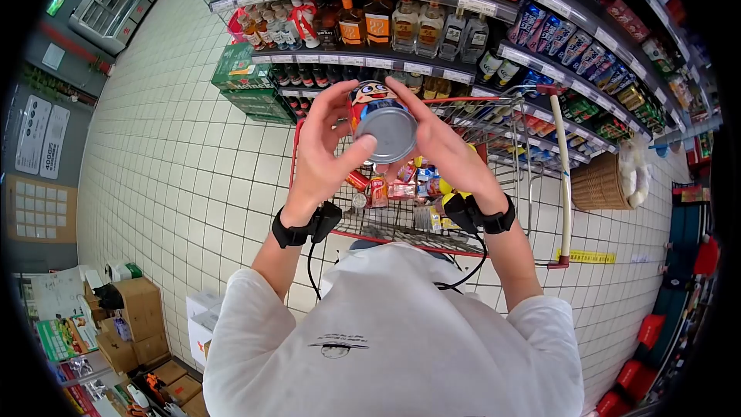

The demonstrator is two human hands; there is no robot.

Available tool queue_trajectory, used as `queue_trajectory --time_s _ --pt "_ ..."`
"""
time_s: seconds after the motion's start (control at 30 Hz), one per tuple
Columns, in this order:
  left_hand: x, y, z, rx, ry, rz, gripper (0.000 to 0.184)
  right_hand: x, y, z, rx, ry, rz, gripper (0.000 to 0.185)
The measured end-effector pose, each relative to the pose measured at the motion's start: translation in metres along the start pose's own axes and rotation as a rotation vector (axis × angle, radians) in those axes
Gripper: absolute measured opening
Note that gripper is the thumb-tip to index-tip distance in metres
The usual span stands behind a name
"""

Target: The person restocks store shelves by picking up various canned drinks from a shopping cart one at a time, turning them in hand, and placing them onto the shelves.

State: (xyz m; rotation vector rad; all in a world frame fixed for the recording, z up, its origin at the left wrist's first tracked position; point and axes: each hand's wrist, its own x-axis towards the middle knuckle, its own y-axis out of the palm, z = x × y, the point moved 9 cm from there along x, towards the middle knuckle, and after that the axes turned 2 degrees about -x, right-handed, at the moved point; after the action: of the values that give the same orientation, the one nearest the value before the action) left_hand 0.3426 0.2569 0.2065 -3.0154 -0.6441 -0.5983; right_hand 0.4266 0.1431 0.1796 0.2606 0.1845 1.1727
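Note:
A can (389,136) with a wide-eyed cartoon face on a red and blue label is held up between both hands. Its grey metal end points toward me. My left hand (324,143) wraps the can's left side, the thumb lying on the grey end. On the opposite side, my right hand (451,150) has its fingers against the can. Below is a wire shopping cart (370,236) with red edging. Inside it lie a red can (378,191), another can (357,179) on its side and several colourful packets (424,177). Part of the cart is hidden behind my hands.
Shelves with liquor bottles (429,28) and drink cans (579,50) stand ahead and to the right. Green cartons (247,77) are stacked at left. A wicker basket (596,183) stands beyond the cart handle (561,177). Cardboard boxes (139,316) sit behind me at lower left.

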Motion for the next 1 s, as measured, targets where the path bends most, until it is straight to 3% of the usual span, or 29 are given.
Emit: queue_trajectory --time_s 0.07,0.1,0.13,0.2,0.27,0.33,0.53,0.67,0.8,0.83,1.0 --pt "0.001 -0.003 0.006 -0.1 -0.077 -0.041 0.068 -0.008 0.015 0.025 -0.277 -0.171 0.15 0.09" --pt "0.0 -0.003 0.007 -0.088 -0.074 -0.036 0.062 -0.011 0.012 0.032 -0.405 -0.116 0.074 0.099" --pt "-0.001 -0.003 0.006 -0.088 -0.074 -0.036 0.062 -0.01 0.01 0.036 -0.405 -0.116 0.074 0.099" --pt "-0.001 0.003 0.007 -0.077 -0.133 0.004 0.058 -0.007 0.002 0.048 -0.796 -0.177 0.0 0.094" --pt "0.001 0.007 0.004 -0.073 -0.132 0.013 0.055 -0.01 0.001 0.052 -0.749 -0.292 -0.058 0.084" --pt "0.003 0.013 -0.001 -0.067 -0.134 0.025 0.052 -0.018 0.001 0.067 -1.012 -0.475 -0.197 0.081" --pt "0.0 0.026 0.002 -0.238 -0.259 0.007 0.05 -0.022 0.014 0.079 -0.846 -0.699 -0.139 0.083" --pt "-0.007 0.045 -0.005 -0.29 -0.142 -0.047 0.073 -0.02 0.002 0.069 -0.553 -0.716 -0.229 0.083" --pt "-0.008 0.059 -0.018 -0.278 -0.125 0.072 0.084 -0.018 0.005 0.079 -0.581 -0.724 0.004 0.086" --pt "-0.008 0.065 -0.026 -0.118 -0.027 0.112 0.09 -0.016 0.008 0.085 -0.645 -0.711 0.09 0.079" --pt "-0.012 0.061 -0.022 0.033 0.035 0.134 0.096 -0.02 0.014 0.102 -0.747 -0.795 0.132 0.075"
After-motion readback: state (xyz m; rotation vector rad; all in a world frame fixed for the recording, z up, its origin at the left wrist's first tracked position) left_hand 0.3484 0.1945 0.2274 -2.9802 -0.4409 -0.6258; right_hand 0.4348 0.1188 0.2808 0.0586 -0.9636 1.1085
